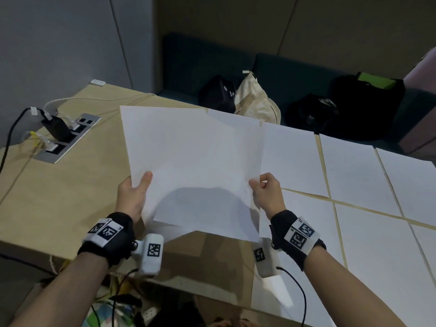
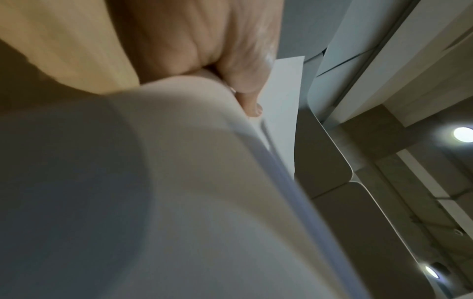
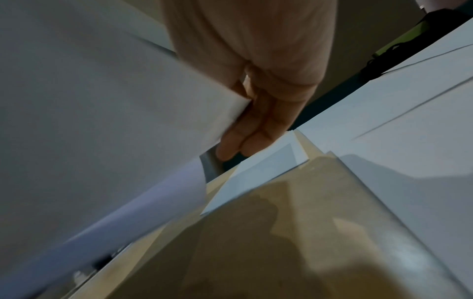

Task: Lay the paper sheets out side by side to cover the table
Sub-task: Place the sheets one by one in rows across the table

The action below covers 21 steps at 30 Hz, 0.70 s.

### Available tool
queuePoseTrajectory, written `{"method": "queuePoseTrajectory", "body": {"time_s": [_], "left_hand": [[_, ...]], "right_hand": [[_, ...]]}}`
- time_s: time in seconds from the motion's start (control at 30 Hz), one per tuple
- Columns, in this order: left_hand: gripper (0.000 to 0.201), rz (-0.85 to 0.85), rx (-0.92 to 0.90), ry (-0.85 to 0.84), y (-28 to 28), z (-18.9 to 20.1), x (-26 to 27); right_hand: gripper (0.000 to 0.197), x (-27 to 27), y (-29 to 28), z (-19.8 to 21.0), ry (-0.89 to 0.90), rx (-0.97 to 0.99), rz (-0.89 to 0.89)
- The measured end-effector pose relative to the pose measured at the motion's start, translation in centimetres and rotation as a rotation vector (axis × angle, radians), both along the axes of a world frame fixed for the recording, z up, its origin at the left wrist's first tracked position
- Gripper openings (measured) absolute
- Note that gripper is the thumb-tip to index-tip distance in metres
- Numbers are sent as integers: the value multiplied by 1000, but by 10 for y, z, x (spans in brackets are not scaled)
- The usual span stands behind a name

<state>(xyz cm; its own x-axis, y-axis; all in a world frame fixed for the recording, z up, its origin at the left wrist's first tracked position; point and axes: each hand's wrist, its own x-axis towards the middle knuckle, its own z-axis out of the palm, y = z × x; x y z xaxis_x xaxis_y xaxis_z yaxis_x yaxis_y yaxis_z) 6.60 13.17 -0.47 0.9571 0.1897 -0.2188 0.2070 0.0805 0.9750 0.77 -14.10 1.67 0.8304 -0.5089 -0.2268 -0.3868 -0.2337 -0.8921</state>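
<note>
I hold a few white paper sheets [image 1: 193, 161] in the air over the left half of the wooden table [image 1: 70, 197]. My left hand [image 1: 141, 182] grips their left edge, thumb on top and fingers underneath. My right hand [image 1: 256, 182] pinches the right edge of the top sheet. In the left wrist view my left hand [image 2: 245, 97] curls round the bent sheets [image 2: 192, 182]. The right wrist view shows my right hand [image 3: 245, 131] under a sheet's corner [image 3: 102, 101]. Several laid sheets [image 1: 354, 171] lie side by side on the table's right half.
A metal socket panel [image 1: 68, 138] with a black charger [image 1: 56, 128] and cables sits at the table's far left. Beyond the far edge, a bench holds a black bag [image 1: 217, 93], a cream tote [image 1: 257, 100] and more black bags [image 1: 354, 107].
</note>
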Motion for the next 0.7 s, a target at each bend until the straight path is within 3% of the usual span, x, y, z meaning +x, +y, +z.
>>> {"method": "queuePoseTrajectory", "body": {"time_s": [0.37, 0.47, 0.6, 0.7], "left_hand": [[43, 469, 39, -181, 21, 14, -53], [46, 516, -8, -209, 32, 16, -51], [48, 573, -57, -197, 50, 21, -39], [48, 539, -61, -190, 57, 24, -30]], "right_hand": [[31, -84, 18, -16, 162, -130, 209], [32, -93, 24, -23, 203, -160, 229], [14, -98, 31, -29, 282, -269, 247], [14, -99, 36, -33, 313, -316, 249]]}}
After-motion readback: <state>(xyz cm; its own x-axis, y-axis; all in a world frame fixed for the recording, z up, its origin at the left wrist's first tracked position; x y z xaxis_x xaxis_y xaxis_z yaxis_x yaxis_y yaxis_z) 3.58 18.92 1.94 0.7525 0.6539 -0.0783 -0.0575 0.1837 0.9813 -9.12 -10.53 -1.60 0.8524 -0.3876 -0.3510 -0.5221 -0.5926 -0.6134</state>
